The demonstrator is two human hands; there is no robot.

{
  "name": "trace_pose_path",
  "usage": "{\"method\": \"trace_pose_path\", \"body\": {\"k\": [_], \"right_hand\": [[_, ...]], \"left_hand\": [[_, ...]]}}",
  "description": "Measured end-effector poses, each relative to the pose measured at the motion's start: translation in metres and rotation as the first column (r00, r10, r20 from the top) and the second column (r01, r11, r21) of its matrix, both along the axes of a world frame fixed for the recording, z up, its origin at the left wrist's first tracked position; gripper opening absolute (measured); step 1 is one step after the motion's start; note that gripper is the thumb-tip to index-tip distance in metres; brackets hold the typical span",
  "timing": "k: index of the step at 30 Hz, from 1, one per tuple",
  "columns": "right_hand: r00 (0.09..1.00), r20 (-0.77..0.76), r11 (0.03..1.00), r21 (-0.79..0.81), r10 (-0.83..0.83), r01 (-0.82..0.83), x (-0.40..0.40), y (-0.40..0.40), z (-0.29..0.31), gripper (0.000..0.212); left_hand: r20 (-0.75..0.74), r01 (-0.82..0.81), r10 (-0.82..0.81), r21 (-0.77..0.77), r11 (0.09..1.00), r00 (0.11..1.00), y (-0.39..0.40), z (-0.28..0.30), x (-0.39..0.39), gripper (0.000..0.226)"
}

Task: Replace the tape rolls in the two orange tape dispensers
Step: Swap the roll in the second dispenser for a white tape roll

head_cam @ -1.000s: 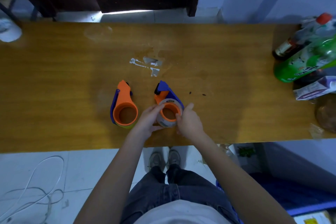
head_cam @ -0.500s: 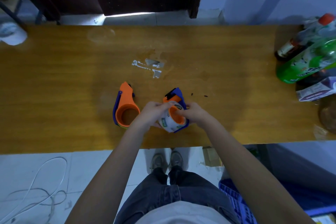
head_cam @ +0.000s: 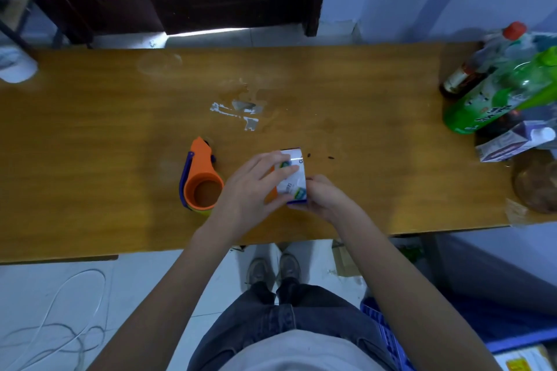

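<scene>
An orange tape dispenser (head_cam: 201,178) with a blue edge lies on the wooden table (head_cam: 90,135), its round core bare of tape. To its right, both hands hold the second dispenser tipped on its side, so the printed white tape roll (head_cam: 294,178) on it faces up. My left hand (head_cam: 256,187) wraps over the roll from the left. My right hand (head_cam: 324,197) grips the dispenser's blue edge from the right and below. Most of that dispenser's orange body is hidden by my fingers.
Scraps of white tape residue (head_cam: 241,113) stick to the table beyond the dispensers. A green bottle (head_cam: 497,99), a red-capped bottle (head_cam: 482,63) and a carton (head_cam: 515,144) crowd the right end. A white object (head_cam: 16,65) sits at the far left edge. Cables (head_cam: 60,319) lie on the floor.
The right dispenser with its roll has been lifted off the table and turned onto its side between both hands. The left dispenser has stayed put.
</scene>
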State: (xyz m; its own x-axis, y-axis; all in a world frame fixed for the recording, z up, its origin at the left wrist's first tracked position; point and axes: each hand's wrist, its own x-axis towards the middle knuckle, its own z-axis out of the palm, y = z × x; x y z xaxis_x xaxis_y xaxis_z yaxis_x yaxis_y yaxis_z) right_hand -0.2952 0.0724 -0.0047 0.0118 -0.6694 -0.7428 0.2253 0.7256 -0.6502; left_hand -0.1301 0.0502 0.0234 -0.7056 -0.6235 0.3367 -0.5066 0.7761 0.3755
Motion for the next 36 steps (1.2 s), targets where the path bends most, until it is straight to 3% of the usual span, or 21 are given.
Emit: {"method": "trace_pose_path", "body": {"k": [8,19,23,26,33,36], "right_hand": [[1.0,0.0,0.998,-0.061,-0.002,0.002,0.008,0.009,0.005,0.016],[1.0,-0.008,0.994,-0.113,-0.004,0.003,0.011,0.01,0.009,0.009],[0.999,-0.041,0.993,-0.118,0.021,-0.025,0.014,0.006,0.01,0.032],[0.997,-0.064,0.987,-0.155,0.034,-0.044,0.017,0.005,0.009,0.027],[0.993,-0.11,0.962,-0.261,0.052,-0.079,0.021,0.007,0.012,0.026],[0.982,-0.172,0.931,-0.337,0.082,-0.137,0.021,0.01,0.01,0.031]], "left_hand": [[-0.064,0.025,-0.029,-0.067,0.997,0.998,0.01,0.011,-0.002,0.02],[-0.108,-0.005,-0.01,-0.141,0.99,0.994,0.016,0.016,0.002,0.031],[-0.145,-0.049,0.025,-0.16,0.986,0.989,0.015,0.022,0.008,0.034],[-0.151,-0.088,0.06,-0.191,0.978,0.987,0.013,0.023,0.009,0.033],[-0.244,-0.237,0.228,-0.004,0.972,0.942,0.001,0.037,0.007,0.025],[-0.217,-0.421,0.459,0.198,0.885,0.861,-0.021,0.048,0.01,0.027]]}}
